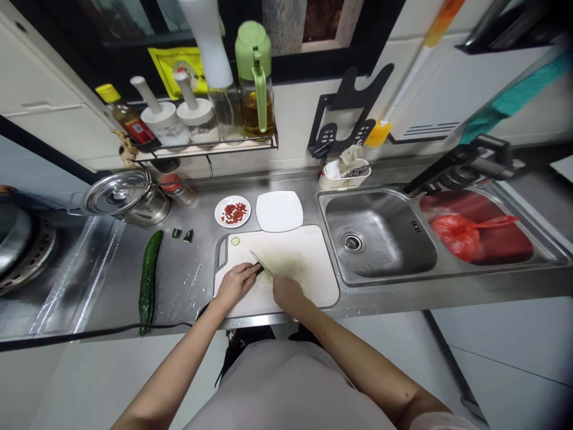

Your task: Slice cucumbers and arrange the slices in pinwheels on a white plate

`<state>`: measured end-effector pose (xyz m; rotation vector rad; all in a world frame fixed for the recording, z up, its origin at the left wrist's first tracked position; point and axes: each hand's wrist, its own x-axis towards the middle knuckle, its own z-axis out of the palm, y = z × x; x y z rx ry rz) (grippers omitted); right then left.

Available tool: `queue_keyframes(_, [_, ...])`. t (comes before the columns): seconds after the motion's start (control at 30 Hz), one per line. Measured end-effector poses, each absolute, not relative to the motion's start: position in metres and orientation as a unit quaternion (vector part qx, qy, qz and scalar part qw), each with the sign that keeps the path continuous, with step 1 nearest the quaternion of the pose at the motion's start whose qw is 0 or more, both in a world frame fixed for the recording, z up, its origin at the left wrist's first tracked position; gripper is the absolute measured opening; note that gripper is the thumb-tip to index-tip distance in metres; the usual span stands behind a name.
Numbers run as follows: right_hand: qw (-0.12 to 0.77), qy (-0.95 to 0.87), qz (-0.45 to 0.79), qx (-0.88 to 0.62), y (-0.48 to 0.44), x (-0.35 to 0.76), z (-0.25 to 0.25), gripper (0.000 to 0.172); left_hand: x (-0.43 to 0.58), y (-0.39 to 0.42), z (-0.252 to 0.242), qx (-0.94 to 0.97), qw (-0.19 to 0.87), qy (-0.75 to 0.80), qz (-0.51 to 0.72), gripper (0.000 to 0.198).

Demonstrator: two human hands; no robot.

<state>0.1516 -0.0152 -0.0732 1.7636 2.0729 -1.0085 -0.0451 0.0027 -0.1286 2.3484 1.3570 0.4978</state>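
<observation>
A knife [264, 265] is gripped in my right hand [289, 294], its blade slanting up and left over the white cutting board [320, 280]. My left hand [235, 285] is closed on a dark green piece of cucumber [259, 270] beside the blade; most of that piece is hidden by the fingers and knife. A round pale cucumber slice [235, 241] lies near the board's upper left corner. To the left, a long whole-looking cucumber [150, 280] rests on the steel counter, with two small cucumber ends [188, 236] above it.
Behind the board stand a plate of chopped red bits [233, 219] and a white square plate [280, 211]. At right is a double sink [380, 239] with a red plastic bag [456, 236]. A lidded pot [152, 206], a bottle shelf [201, 149] and a black cable [89, 336] are leftward.
</observation>
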Motion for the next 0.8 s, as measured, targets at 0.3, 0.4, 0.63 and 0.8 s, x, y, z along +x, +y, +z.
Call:
queue_keyframes(0.3, [0.099, 0.729, -0.29, 0.612, -0.02, 0.167, -0.073, 0.031, -0.042, -0.003, -0.119, 0.839, 0.148, 0.505, 0.138, 0.037])
queue_keyframes(0.4, [0.122, 0.727, -0.249, 0.628, -0.021, 0.176, -0.068, 0.032, -0.041, -0.005, -0.115, 0.827, 0.152, 0.526, 0.127, 0.039])
queue_keyframes(0.63, [0.114, 0.721, -0.182, 0.659, -0.021, 0.197, -0.062, 0.034, -0.045, -0.012, -0.115, 0.774, 0.171, 0.573, 0.21, 0.033])
queue_keyframes(0.8, [0.077, 0.738, -0.134, 0.657, -0.025, 0.206, -0.059, 0.044, -0.038, -0.002, -0.092, 0.701, 0.146, 0.62, 0.321, 0.03])
